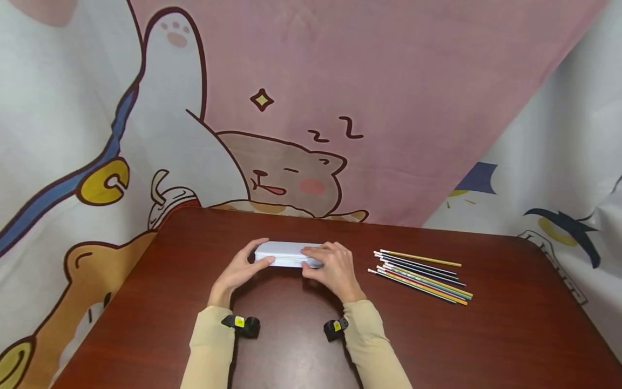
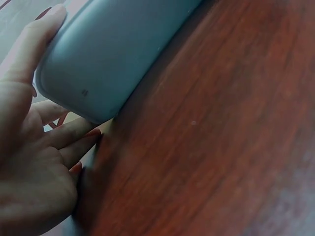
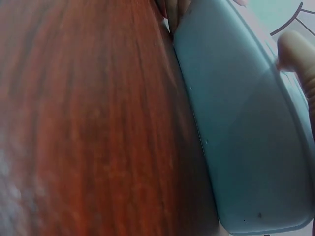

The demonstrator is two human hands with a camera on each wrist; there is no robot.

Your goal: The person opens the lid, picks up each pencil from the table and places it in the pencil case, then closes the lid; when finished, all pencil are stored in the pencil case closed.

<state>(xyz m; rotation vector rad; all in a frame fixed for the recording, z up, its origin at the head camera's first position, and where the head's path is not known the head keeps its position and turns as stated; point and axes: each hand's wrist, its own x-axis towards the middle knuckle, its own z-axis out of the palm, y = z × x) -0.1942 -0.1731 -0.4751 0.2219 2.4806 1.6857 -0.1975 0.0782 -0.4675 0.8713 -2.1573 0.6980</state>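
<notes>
Pencil case (image 1: 288, 253): pale, rigid, smooth-shelled box, likely light and slippery, lying closed mid-table (image 1: 510, 335), best held at its short ends. Left hand (image 1: 239, 270) clasps the 9 o'clock end, right hand (image 1: 334, 268) curls over the 3 o'clock end. Loose pencils (image 1: 421, 276) lie near, at 3 o'clock.

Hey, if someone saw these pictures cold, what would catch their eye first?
Probably the pale blue-white case at the middle of the dark red-brown table, gripped at its ends by the left hand and the right hand. Next, the bundle of coloured pencils lying to its right, and the cartoon cloth behind.
</notes>
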